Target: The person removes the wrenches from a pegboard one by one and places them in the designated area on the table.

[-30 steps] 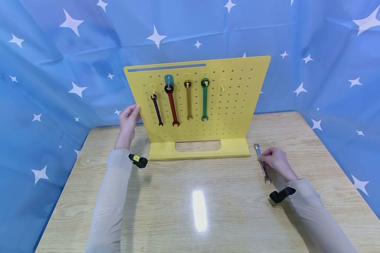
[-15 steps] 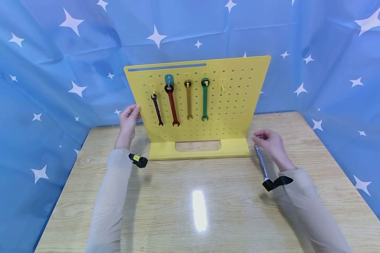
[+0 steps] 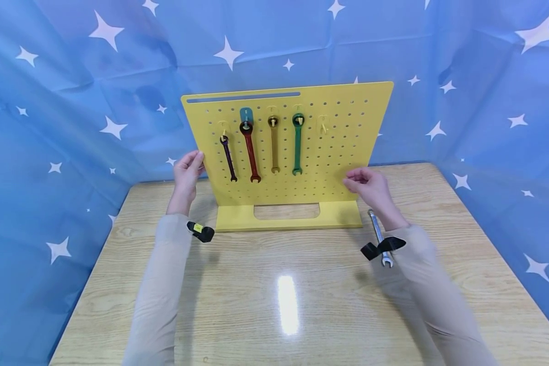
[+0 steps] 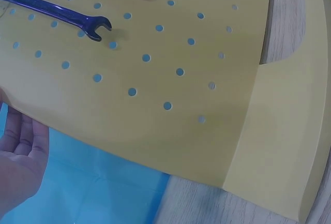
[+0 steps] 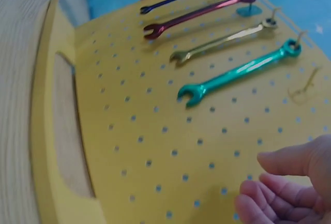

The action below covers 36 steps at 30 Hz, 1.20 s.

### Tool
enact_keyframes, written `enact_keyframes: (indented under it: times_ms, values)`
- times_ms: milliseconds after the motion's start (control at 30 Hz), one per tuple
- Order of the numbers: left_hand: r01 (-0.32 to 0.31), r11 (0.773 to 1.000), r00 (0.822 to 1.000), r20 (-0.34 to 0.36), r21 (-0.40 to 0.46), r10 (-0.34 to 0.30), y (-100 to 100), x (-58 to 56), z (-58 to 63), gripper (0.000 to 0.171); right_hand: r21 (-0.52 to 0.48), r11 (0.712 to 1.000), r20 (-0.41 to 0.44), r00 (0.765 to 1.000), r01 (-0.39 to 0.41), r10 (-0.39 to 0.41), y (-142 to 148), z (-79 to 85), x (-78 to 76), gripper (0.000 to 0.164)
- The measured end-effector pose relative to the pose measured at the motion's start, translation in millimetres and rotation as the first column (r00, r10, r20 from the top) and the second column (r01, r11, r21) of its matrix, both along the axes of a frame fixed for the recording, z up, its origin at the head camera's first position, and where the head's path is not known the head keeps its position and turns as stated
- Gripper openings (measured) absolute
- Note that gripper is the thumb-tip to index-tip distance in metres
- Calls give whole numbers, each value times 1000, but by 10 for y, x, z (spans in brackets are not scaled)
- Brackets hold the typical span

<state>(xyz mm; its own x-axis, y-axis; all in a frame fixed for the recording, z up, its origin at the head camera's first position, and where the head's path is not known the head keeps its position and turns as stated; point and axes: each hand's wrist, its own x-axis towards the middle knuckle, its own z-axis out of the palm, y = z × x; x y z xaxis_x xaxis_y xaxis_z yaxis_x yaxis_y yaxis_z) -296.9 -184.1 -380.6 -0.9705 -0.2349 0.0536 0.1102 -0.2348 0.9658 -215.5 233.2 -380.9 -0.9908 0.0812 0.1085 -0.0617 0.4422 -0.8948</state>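
Observation:
A yellow pegboard [image 3: 334, 165] stands on the table. My left hand [image 3: 186, 171] grips its left edge, thumb in front and fingers partly behind. From the board's hooks hang a purple wrench [image 3: 229, 158], a red wrench [image 3: 250, 152], a gold wrench [image 3: 275, 147] and a green wrench [image 3: 298, 145]. To their right is a hook [image 3: 323, 128] with nothing on it. My right hand [image 3: 370, 187] is before the board's lower right part, holding nothing; the right wrist view shows its thumb and loosely bent fingers [image 5: 274, 198] apart. Below it, a silver wrench [image 3: 375, 223] lies on the table, partly covered by the wrist camera.
The pegboard's base [image 3: 283, 224] has a cut-out and rests on the wooden table [image 3: 256, 284]. Behind and at both sides hangs a blue cloth with white stars [image 3: 274, 35]. A wrist camera [image 3: 200, 232] sits on the left sleeve.
My right hand has left the silver wrench on the table and moved up and left to the board's lower right. My left hand keeps its hold on the board's edge.

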Motion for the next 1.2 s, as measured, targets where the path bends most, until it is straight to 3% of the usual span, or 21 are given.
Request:
enact_keyframes:
  times_ms: [233,500,833,1000,1200]
  values:
    - [0,1000,1000,4,9,0,-5,-5,2,10,-131,990,-44,998,-47,41,-201,75,-83,29]
    - [9,1000,1000,-3,13,-9,5,-12,2,11,-141,986,-109,991,-92,77,-390,178,-159,31]
    - [7,1000,1000,4,22,-7,-11,-7,4,11,-150,978,-112,985,-148,132,-631,295,-271,32]
    - [2,999,1000,7,37,-2,1,-15,5,12,-166,977,-115,987,-130,112,-723,345,-318,32]
    - [-2,999,1000,1,51,2,0,-34,-10,13,-251,964,-185,982,-88,42,-857,369,-382,29]
